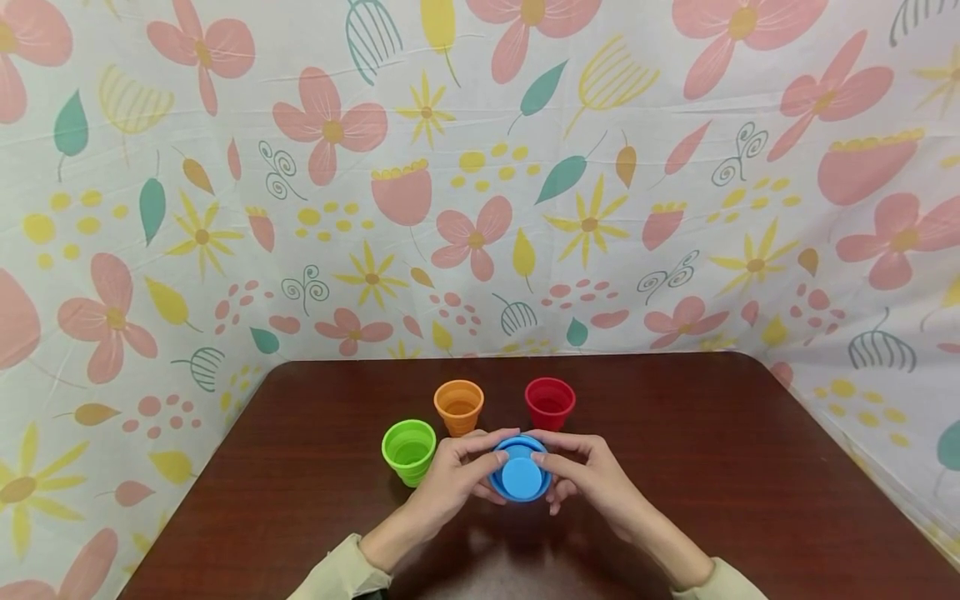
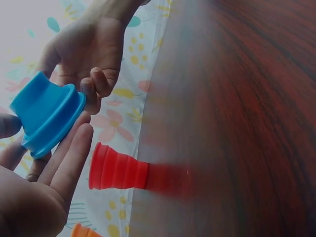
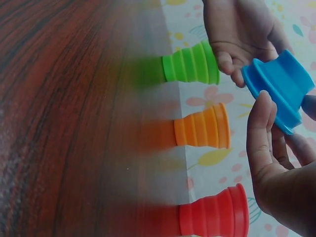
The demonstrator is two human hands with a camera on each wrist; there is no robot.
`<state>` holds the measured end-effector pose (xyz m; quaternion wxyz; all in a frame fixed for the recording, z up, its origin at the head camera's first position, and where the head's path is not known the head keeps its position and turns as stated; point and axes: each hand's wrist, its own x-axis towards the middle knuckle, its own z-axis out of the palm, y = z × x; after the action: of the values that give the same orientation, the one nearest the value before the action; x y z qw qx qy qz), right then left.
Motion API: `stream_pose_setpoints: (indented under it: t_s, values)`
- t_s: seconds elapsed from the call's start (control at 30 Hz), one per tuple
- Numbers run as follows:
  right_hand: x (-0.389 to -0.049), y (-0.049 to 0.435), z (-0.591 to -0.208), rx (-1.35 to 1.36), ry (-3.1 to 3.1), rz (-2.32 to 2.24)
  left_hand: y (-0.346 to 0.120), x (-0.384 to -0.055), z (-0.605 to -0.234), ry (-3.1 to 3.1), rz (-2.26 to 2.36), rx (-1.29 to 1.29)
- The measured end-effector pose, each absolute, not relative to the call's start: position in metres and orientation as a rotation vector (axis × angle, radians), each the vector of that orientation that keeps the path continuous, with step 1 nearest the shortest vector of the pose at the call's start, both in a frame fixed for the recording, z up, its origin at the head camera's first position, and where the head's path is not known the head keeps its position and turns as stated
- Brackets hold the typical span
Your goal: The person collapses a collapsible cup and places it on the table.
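Observation:
A blue collapsible cup, partly folded, is held above the table between both hands. My left hand grips its left side, thumb on the inner part and fingers around the outer rim. On the opposite side my right hand grips it the same way. Seen from the left wrist, the blue cup is tilted, with its smaller end standing out past the wide rim. The right wrist view also shows the blue cup between the fingers of both hands.
A green cup stands extended just left of my left hand. Behind the hands are an orange cup and a red cup, both upright. All rest on a dark brown table, with a flowered cloth hanging behind it.

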<state>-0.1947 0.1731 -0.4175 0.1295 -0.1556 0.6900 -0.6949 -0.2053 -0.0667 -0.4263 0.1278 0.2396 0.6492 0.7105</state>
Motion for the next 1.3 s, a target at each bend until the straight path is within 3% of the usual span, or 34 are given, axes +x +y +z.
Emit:
stream_pose_setpoints:
  t_s: [1.3]
  values:
    - [-0.1917, 0.1731, -0.4195, -0.462, 2.031, -2.002, -0.0653, -0.2038, -0.4241, 1.983, 2.048, 0.75]
